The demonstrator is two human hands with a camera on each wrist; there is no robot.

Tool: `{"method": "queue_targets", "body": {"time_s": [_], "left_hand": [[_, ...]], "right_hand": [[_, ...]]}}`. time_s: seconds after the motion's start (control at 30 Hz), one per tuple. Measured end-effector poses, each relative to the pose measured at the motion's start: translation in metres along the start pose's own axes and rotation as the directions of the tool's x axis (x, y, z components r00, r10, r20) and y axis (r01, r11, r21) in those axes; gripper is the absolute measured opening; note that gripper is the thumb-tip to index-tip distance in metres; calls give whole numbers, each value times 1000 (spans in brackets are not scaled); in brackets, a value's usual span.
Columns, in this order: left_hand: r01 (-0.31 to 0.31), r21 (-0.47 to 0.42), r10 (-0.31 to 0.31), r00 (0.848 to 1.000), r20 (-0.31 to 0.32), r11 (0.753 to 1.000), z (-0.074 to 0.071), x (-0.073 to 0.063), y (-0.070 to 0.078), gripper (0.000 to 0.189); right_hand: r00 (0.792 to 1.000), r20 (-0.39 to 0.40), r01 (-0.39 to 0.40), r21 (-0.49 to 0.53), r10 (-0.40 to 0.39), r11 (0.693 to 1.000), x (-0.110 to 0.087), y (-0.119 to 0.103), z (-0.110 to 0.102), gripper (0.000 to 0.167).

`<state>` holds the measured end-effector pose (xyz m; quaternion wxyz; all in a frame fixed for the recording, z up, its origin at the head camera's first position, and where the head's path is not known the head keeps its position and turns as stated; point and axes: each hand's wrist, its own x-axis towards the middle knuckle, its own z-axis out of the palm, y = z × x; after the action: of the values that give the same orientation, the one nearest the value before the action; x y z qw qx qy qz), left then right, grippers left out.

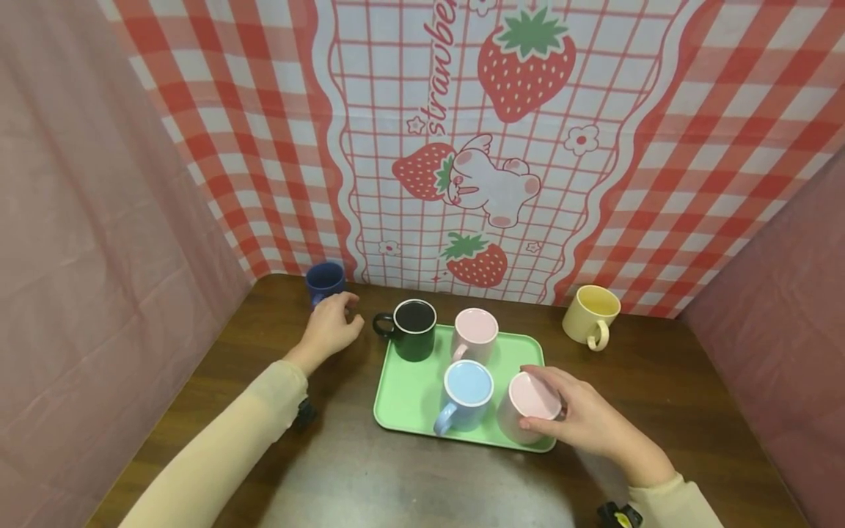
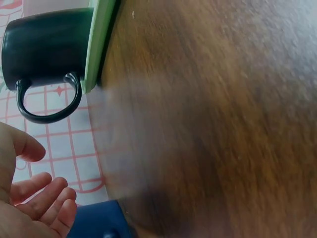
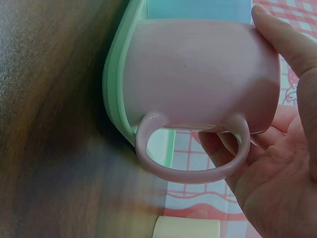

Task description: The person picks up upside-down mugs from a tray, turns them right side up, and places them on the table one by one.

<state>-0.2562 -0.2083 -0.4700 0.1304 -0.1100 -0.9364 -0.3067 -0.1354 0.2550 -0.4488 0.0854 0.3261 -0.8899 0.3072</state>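
Note:
My right hand (image 1: 581,414) grips a pink mug (image 1: 521,411) by its upper end, thumb on one side and fingers on the other. That mug stands at the front right corner of a green tray (image 1: 405,400), its handle (image 3: 193,176) pointing outward in the right wrist view. A light blue mug (image 1: 467,392), a second pink mug (image 1: 475,337) and a black mug (image 1: 414,334) also stand on the tray. Between the black mug and a navy mug (image 1: 325,282), my left hand (image 1: 330,326) hovers with loosely bent fingers, holding nothing. It partly covers the navy mug.
A yellow mug (image 1: 590,315) stands upright on the wooden table (image 1: 370,477) at the back right. Behind the table hangs a strawberry-printed cloth (image 1: 370,183), and pink curtains (image 1: 99,257) flank both sides.

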Motion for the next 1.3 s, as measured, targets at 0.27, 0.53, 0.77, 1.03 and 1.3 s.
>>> {"method": "queue_targets", "body": {"time_s": [0.27,0.53,0.77,1.03,1.3], "left_hand": [[-129,-24,130,991,31,991,19,4,-2,45],[-238,-31,238,971,11,971,49,12,-19,43],[-270,94,274,961,-32,958,29,-2,28,21],[-293,194,306,951,-41,936,27,-4,37,17],[-327,215,351,932,-86,920,27,-7,41,13]], "right_hand": [[1000,9,-13,8,13,1000,0,-1,-1,79],[1000,16,-21,8,21,1000,-1,0,-2,79],[1000,14,-16,12,16,1000,-1,0,-2,79],[1000,17,-24,14,24,1000,-2,0,-3,79],[1000,16,-22,13,22,1000,-2,1,-1,79]]}}
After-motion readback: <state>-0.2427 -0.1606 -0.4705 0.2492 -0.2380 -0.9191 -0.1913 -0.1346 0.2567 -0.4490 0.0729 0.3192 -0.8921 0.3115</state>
